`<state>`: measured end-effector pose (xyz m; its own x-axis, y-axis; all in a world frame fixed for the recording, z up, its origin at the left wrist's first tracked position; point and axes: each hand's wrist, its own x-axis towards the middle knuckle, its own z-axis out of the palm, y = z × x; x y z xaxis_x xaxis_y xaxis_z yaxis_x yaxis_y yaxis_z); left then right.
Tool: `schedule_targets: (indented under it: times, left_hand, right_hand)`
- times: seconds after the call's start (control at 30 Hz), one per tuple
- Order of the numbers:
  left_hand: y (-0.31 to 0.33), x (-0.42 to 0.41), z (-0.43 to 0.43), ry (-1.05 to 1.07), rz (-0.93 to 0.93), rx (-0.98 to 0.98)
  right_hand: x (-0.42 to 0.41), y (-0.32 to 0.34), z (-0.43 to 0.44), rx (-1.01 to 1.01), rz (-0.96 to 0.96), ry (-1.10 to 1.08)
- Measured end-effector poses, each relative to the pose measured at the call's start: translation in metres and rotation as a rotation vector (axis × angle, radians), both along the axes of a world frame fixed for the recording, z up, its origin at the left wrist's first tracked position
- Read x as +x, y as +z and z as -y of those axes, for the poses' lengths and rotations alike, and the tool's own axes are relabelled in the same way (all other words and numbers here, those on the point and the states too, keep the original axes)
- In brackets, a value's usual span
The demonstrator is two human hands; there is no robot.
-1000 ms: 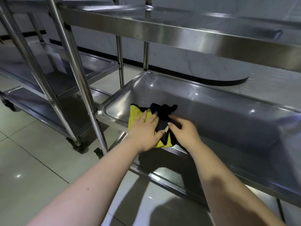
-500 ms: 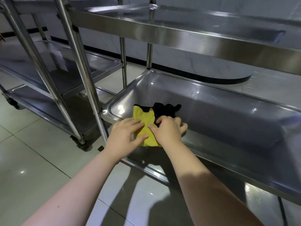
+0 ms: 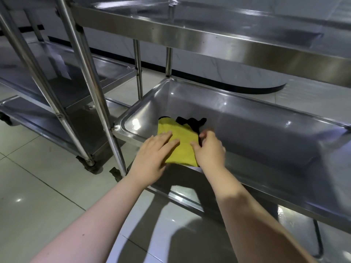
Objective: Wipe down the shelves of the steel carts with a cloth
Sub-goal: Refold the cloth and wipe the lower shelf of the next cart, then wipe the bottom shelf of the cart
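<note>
head view, person's two bare arms reach down into a steel cart. the cloth (image 3: 180, 149), yellow with a black part at its far right side, lies inside the middle shelf (image 3: 256, 133), a deep tray-like shelf, at its left end close to the front rim. the near edge of the cloth reaches that front rim.

left hand (image 3: 152, 154): grip open, fingers straight and laid flat on the yellow left part of the cloth, pressing it to the shelf. right hand (image 3: 209, 152): grip closed on the cloth's right edge, thumb on the yellow, fingers curled in at the black part; fingertips are blurred, so exact contact is hard to tell.

the top shelf (image 3: 218, 37) of the same cart runs across the upper frame above the hands. a lower shelf (image 3: 176, 223) shows under the forearms, with the arms' shadows on it. the cart post (image 3: 91, 78) stands at the middle shelf's left corner. a second cart (image 3: 62, 86) stands just beside it on the left, its shelves bare steel, one caster (image 3: 90, 165) visible on the tiled floor (image 3: 38, 196). a pale wall with a dark base strip is behind.
</note>
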<state>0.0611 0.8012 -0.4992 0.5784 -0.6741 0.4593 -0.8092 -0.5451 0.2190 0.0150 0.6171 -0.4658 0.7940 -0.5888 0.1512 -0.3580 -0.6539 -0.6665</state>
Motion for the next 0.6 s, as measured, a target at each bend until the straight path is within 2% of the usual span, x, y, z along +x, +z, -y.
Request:
schedule_targets:
  times: [0.03,0.07,0.13,0.17,0.23,0.27,0.33,0.43,0.6]
  left_hand:
    - [-0.003,-0.001,-0.004,-0.004,-0.010,-0.026]
    - [-0.007,-0.003,-0.008,0.002,-0.004,-0.049]
    - [-0.012,-0.004,-0.016,0.028,0.055,-0.087]
    - [-0.013,-0.004,-0.019,0.039,0.089,-0.104]
    - [-0.012,-0.002,-0.023,0.045,0.131,-0.121]
    - [-0.011,-0.002,-0.023,0.038,0.141,-0.131]
    - [-0.009,-0.003,-0.024,0.025,0.140,-0.167]
    - [-0.002,-0.009,-0.030,0.049,0.138,-0.212]
    - [0.036,-0.016,-0.043,0.186,0.139,-0.325]
  right_hand:
    - [-0.004,-0.005,0.002,-0.058,-0.038,0.028]
    - [-0.008,-0.007,0.003,-0.076,0.018,0.065]
    - [-0.020,-0.007,0.003,-0.077,0.278,0.227]
    - [-0.028,-0.007,0.003,-0.108,0.309,0.352]
    - [-0.038,-0.015,0.002,-0.317,0.151,0.534]
    - [-0.041,-0.021,0.001,-0.441,0.075,0.551]
    - [-0.042,-0.031,-0.002,-0.551,0.110,0.493]
    - [-0.043,-0.026,-0.009,-0.489,0.316,0.415]
    - [-0.036,0.011,-0.019,-0.374,0.444,0.466]
